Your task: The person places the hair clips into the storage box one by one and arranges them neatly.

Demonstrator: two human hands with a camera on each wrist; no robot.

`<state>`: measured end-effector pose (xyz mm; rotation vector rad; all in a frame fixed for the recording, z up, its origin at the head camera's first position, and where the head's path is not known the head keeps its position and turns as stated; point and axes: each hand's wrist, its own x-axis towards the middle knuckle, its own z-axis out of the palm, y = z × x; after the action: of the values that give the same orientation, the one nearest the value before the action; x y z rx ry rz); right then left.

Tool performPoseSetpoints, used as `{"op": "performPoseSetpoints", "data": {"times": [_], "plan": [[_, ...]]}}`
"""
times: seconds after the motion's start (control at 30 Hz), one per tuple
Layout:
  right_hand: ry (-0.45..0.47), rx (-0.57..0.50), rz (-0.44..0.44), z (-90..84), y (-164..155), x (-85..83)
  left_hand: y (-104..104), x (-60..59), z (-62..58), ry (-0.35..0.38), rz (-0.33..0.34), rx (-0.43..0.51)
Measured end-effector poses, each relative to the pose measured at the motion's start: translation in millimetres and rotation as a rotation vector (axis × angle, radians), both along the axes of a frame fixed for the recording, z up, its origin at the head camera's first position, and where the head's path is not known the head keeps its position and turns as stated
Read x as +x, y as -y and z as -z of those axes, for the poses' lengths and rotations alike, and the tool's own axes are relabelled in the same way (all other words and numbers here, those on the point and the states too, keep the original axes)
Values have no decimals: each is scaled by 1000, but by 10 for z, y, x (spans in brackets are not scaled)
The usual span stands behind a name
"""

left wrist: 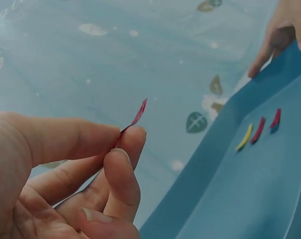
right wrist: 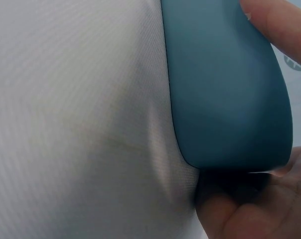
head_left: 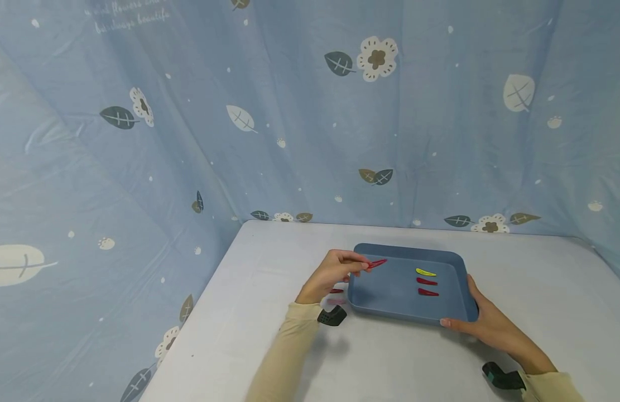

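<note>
My left hand (head_left: 335, 273) pinched a red clip (head_left: 377, 262) over the tray's (head_left: 390, 290) 9 o'clock rim, its long axis pointing toward 3 o'clock, where three clips (head_left: 426, 282) lay. My right hand (head_left: 482, 321) gripped the tray's 4 o'clock corner.

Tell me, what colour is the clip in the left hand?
Red. The clip pinched by the left hand shows best in the head view.
</note>
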<state>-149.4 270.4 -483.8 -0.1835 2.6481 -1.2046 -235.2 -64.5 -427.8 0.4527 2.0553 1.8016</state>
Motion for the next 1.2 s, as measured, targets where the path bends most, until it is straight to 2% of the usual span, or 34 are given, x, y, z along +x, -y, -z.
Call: {"op": "performPoseSetpoints", "data": {"times": [0.23,0.6,0.93,1.2], "plan": [[-2,-9,-1,-11,18,4,-115,-6,10,7,41,23],[-5,-2,8,-30,48,13,-254,-1,69,-3,69,22],[-7,5,7,-7,34,6,-380,-12,106,39,102,43],[-22,37,10,-16,33,5,-502,-5,145,37,117,11]]}}
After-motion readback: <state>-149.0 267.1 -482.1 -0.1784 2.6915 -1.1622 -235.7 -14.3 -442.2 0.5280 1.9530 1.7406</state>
